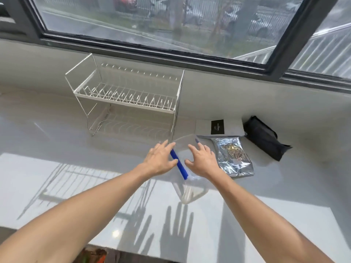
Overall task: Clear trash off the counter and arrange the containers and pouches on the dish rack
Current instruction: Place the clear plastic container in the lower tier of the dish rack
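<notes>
Clear plastic container (pixel 183 149) with a blue clip (pixel 178 164) along its left edge sat on the pale tabletop (pixel 57 168), just in front of the dish rack's (pixel 125 97) near right corner. Left hand (pixel 159 158) flanked the container's left side, fingers spread, grip apart, thumb touching or nearly touching the blue clip. Right hand (pixel 203 160) flanked the right side, fingers spread, grip apart, not clamped on anything. Container lay between both hands. Silver foil pouch (pixel 233 156) lay flat right of the rack, just beside the right hand. White packet with a black label (pixel 218 127) sat beyond the pouch, right of the rack's base. Black pouch (pixel 264 137) lay farther right, well apart from the rack. Both rack tiers held nothing.
</notes>
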